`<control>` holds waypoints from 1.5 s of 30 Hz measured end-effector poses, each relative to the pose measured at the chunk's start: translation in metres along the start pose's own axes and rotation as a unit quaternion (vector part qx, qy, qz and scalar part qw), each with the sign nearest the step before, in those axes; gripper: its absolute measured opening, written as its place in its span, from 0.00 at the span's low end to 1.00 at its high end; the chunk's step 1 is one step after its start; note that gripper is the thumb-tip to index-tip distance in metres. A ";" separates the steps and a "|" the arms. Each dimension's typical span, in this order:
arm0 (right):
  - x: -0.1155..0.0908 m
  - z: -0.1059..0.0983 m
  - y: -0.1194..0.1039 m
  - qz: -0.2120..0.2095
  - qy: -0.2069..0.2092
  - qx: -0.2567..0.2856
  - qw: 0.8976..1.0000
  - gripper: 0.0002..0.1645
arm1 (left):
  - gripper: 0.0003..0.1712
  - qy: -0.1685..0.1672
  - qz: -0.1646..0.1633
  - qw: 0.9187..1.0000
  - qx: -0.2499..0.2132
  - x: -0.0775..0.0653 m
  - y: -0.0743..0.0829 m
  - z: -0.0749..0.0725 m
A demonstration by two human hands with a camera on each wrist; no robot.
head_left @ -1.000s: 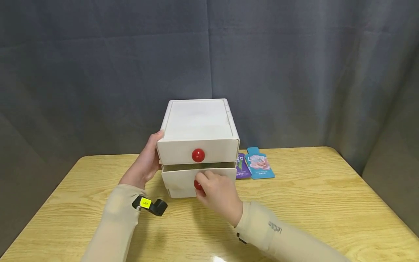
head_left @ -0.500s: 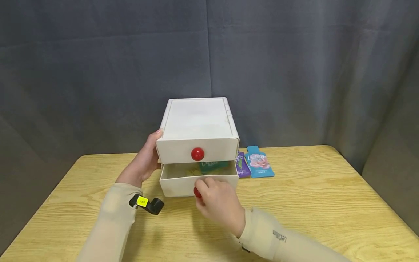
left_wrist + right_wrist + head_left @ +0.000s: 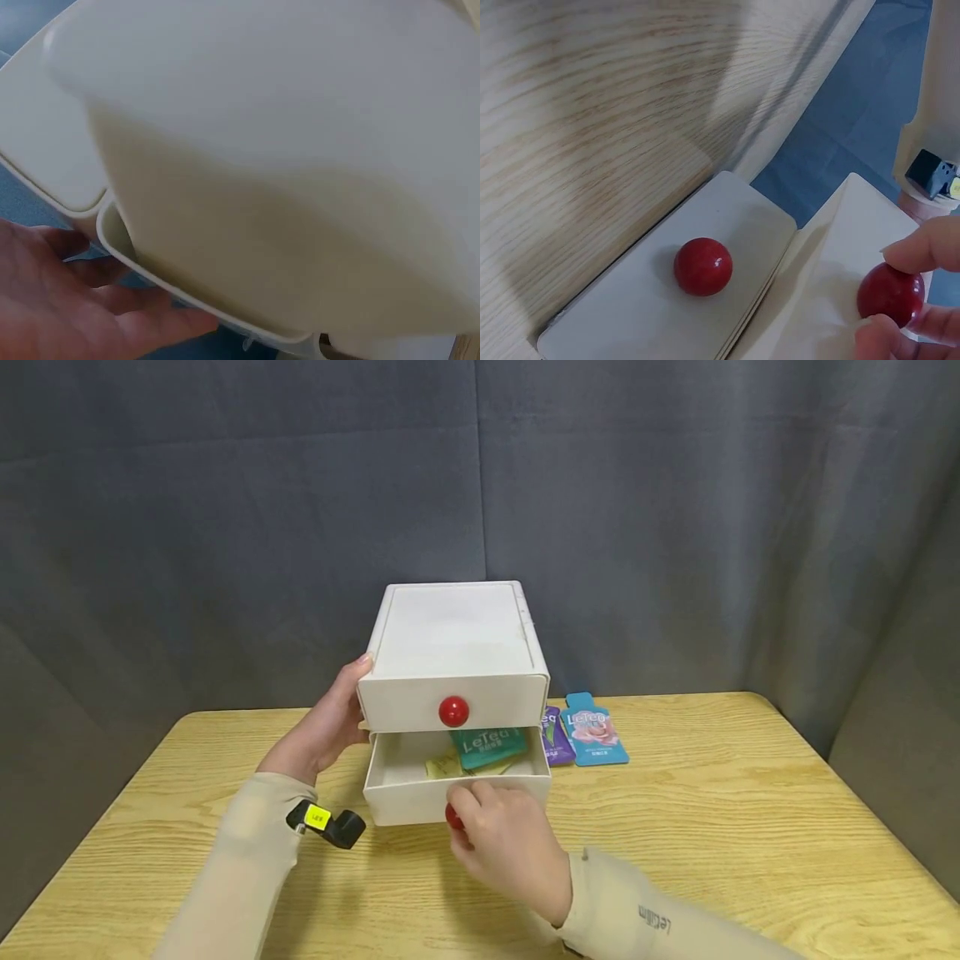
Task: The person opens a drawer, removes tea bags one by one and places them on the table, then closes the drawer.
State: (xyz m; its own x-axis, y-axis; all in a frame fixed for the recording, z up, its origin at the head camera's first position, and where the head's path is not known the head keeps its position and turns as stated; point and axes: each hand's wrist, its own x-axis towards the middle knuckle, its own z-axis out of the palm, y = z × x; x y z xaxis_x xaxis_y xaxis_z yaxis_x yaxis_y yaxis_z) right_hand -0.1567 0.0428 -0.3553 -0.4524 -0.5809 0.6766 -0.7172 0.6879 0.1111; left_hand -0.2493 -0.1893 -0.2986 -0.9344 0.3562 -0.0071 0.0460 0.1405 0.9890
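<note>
A white drawer cabinet (image 3: 457,631) stands on the table, and one drawer (image 3: 405,800) below its top one is pulled out. My right hand (image 3: 510,843) pinches that drawer's round red knob (image 3: 890,295) between thumb and fingers. Inside the drawer lie a teal LeTea packet (image 3: 489,746) and yellowish packets (image 3: 444,767). My left hand (image 3: 330,727) rests against the cabinet's left side, thumb at the upper edge; in the left wrist view its fingers (image 3: 165,326) reach out fairly straight along the side. The top drawer, with its red knob (image 3: 453,711), is closed.
A purple packet (image 3: 557,739) and a blue packet (image 3: 596,735) with a pink flower lie on the wooden table (image 3: 712,793), right of the cabinet. Lowest in the cabinet, another drawer's red knob (image 3: 703,266) shows near the table. A grey curtain (image 3: 637,527) hangs behind.
My right hand has drawn the drawer toward me, from slightly out to well out, bringing the packets inside into view. The left hand stays at the cabinet's side.
</note>
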 end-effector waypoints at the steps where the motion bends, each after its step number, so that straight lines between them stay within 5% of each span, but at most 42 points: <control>1: 0.000 -0.001 -0.001 0.001 -0.003 -0.001 1.000 0.18 | 0.45 0.000 0.000 1.000 0.002 0.000 0.000 0.000; 19: -0.011 -0.019 -0.015 0.004 -0.020 0.008 1.000 0.17 | 0.45 -0.001 0.015 0.999 0.051 0.001 0.003 -0.008; 32: -0.016 -0.033 -0.027 0.033 -0.092 0.032 0.995 0.18 | 0.48 0.009 -0.002 1.000 0.023 0.000 0.006 -0.006; 45: -0.022 -0.028 -0.025 0.001 -0.048 0.031 0.998 0.18 | 0.47 0.010 -0.006 1.000 0.003 0.003 0.003 -0.003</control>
State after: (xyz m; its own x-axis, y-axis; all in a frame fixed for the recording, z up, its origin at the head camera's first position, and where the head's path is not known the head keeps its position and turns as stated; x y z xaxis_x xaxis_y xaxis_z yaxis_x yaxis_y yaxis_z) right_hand -0.1140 0.0507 -0.3525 -0.5001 -0.6202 0.6043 -0.7465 0.6624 0.0621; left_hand -0.2531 -0.1902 -0.2952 -0.9416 0.3363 -0.0160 0.0371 0.1509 0.9879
